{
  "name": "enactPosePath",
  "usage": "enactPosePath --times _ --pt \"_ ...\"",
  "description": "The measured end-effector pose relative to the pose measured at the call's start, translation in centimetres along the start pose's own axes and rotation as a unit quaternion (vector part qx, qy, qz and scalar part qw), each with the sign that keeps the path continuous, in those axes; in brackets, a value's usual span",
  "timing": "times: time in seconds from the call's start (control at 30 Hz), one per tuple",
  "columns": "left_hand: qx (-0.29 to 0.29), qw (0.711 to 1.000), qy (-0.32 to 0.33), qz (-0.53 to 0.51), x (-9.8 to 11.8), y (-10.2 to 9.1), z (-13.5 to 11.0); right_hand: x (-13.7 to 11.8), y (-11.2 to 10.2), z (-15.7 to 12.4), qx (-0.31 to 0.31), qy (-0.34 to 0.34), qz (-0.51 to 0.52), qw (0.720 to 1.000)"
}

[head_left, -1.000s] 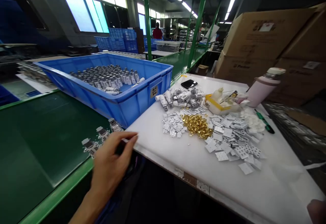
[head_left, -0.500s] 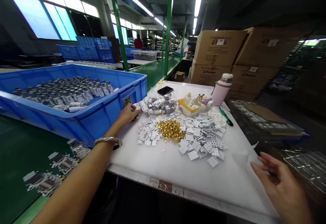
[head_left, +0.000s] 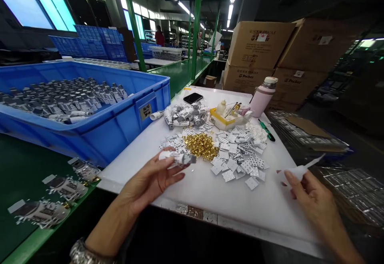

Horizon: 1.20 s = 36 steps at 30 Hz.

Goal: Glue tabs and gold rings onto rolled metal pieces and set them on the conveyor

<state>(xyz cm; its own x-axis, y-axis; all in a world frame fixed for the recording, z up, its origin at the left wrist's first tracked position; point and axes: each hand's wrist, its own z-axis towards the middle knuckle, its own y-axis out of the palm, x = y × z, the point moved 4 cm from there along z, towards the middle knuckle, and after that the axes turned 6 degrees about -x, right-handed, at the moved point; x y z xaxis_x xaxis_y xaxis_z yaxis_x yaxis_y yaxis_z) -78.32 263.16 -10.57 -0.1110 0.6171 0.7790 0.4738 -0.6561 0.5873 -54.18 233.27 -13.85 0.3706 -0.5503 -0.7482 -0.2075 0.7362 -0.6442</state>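
My left hand (head_left: 153, 180) grips a white and grey cylindrical model part (head_left: 177, 158) over the front left of the white worktable (head_left: 192, 194). Between the thumb and fingers of my right hand (head_left: 312, 196) is a thin white sheet (head_left: 298, 171), held above the table's right side; I cannot tell whether it is paper or film. Gold-coloured small parts (head_left: 201, 146) lie heaped in the middle. To their right spreads a pile of flat white square pieces (head_left: 237, 156), and smaller white pieces (head_left: 172, 142) lie to their left. More cylindrical parts (head_left: 186, 114) are piled behind.
A blue bin (head_left: 120, 124) full of similar parts stands left. Several assembled models (head_left: 66, 188) sit on the green surface. At the table's back are a phone (head_left: 193, 97), a yellow-edged tray (head_left: 220, 121), a pink flask (head_left: 262, 100) and a green cutter (head_left: 266, 130). Cartons (head_left: 258, 48) rise behind.
My left hand has come back from beside the blue bin toward me, now with a cylindrical part. My right hand has taken hold of the thin white sheet and lifted it.
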Motion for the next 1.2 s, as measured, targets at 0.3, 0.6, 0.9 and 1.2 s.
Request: enactPosePath --times 0.3,0.6,0.9,1.2 --pt "0.004 0.988 -0.099 -0.117 -6.2 5.3 -2.4 -7.9 2.3 -5.0 -0.119 0.016 0.435 0.892" --pt "0.011 0.99 -0.108 -0.09 -6.5 6.6 -3.4 -12.6 1.8 -5.7 -0.019 -0.013 0.507 0.862" --pt "-0.002 0.993 -0.094 -0.077 -6.8 6.8 -3.0 -13.0 1.5 -6.5 0.065 -0.013 0.475 0.878" --pt "-0.012 0.989 -0.103 -0.102 -6.7 7.3 -3.0 -12.7 1.9 -6.5 0.038 -0.037 0.468 0.882"
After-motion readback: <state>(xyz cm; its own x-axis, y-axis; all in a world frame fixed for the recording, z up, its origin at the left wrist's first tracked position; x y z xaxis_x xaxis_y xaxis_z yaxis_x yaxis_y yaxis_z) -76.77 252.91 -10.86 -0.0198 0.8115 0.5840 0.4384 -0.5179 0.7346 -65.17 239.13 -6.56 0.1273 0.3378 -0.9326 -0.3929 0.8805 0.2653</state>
